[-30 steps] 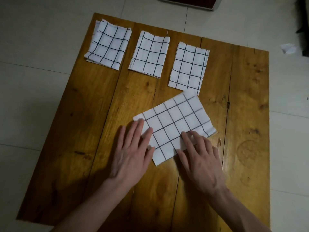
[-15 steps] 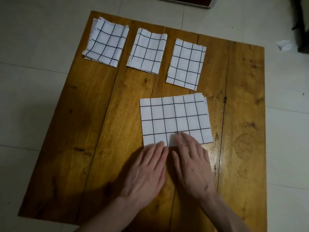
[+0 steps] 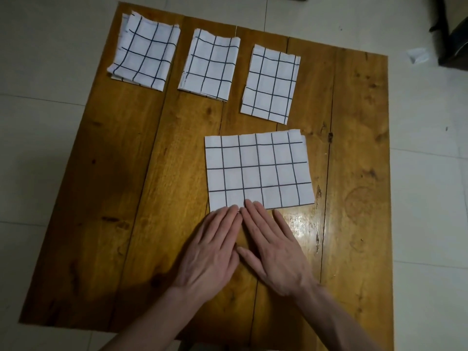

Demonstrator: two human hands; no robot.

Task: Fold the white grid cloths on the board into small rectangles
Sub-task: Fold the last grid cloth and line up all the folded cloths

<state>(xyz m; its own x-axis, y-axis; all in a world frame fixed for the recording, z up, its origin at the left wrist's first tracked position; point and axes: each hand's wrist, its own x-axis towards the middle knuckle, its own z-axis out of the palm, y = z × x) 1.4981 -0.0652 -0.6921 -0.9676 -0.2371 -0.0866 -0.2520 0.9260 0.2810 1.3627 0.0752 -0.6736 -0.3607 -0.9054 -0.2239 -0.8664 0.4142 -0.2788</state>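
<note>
A white grid cloth, folded into a wide rectangle, lies flat and square in the middle of the wooden board. My left hand and my right hand lie flat side by side just below it, fingers straight, with the fingertips touching the cloth's near edge. Three smaller folded grid cloths sit in a row along the far edge: the left one, the middle one and the right one.
The board lies on a pale tiled floor. A scrap of white paper and a dark object lie on the floor at the upper right, off the board.
The middle cloth has been turned from a slanted position to lie square with the board. Both hands have slid together to its near edge.
</note>
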